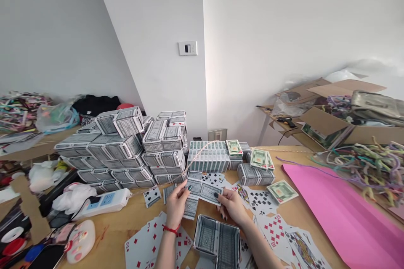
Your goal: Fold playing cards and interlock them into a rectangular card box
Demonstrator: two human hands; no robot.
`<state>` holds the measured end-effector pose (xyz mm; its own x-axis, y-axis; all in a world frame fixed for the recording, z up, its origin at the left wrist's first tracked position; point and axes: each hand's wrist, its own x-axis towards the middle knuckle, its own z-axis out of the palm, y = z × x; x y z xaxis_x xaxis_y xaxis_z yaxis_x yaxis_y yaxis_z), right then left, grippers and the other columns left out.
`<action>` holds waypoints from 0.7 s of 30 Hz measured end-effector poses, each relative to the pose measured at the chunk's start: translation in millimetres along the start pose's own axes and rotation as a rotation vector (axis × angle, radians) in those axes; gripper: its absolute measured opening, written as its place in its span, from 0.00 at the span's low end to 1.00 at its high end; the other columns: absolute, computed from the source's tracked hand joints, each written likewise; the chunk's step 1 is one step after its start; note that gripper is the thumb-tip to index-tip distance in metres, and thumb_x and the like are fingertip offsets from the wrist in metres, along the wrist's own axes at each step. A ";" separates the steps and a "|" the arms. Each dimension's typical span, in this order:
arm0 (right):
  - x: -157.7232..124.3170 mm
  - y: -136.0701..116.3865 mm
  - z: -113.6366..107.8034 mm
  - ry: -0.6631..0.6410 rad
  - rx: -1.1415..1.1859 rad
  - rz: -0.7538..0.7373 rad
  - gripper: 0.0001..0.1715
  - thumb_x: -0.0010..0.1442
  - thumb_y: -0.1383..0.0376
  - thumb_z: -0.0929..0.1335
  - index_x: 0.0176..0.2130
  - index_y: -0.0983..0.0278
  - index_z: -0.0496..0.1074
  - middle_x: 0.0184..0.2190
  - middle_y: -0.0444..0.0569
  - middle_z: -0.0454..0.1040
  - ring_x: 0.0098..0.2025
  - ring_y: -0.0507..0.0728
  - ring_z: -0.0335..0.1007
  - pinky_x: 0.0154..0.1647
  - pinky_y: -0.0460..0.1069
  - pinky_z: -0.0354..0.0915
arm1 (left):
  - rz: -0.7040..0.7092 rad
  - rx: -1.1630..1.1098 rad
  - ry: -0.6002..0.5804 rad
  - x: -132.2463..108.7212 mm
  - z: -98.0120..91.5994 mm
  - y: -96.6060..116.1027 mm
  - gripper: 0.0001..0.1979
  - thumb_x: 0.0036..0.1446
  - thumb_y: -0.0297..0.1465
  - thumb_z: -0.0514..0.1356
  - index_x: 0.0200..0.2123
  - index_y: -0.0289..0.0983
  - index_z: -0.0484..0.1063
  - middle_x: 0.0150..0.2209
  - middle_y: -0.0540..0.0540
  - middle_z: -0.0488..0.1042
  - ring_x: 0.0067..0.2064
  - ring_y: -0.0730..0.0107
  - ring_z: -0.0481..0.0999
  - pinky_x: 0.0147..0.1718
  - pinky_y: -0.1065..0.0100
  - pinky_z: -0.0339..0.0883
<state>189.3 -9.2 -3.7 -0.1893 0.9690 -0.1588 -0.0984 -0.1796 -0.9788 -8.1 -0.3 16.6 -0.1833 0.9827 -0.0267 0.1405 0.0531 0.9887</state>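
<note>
My left hand (pixel 176 201), with a red string bracelet at the wrist, pinches the left part of a piece of playing cards (pixel 211 193) that lie edge to edge, patterned grey backs up. The fingers of my right hand (pixel 232 206) are closed on the right end of that piece. Just below my hands stands an open-topped box made of playing cards (pixel 229 239), its near end cut off by the frame. Loose number cards (pixel 142 241) lie face up at the left, and more face-up cards (pixel 274 233) spread to the right of my right forearm.
Stacked card-made blocks (pixel 123 151) rise at the back left. A row of card packs (pixel 208 155) stands behind my hands. A white power strip (pixel 107 202) lies left, pink paper (pixel 334 214) right, with pipe cleaners (pixel 372 168) and a cardboard box (pixel 328 122) beyond.
</note>
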 end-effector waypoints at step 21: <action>1.4 -1.5 -9.0 0.041 -0.185 0.038 0.20 0.49 0.54 0.65 0.16 0.61 0.55 0.09 0.37 0.59 0.09 0.46 0.47 0.11 0.43 0.43 | 0.045 0.094 -0.045 1.7 -1.1 -7.1 0.21 0.49 0.36 0.58 0.48 0.39 0.70 0.49 0.44 0.72 0.50 0.59 0.70 0.43 0.66 0.69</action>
<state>197.9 -6.0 -3.7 -0.1487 0.9689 -0.1978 0.0899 -0.1860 -0.9784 -10.5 0.9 9.7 -0.1316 0.9913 0.0087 0.2391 0.0233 0.9707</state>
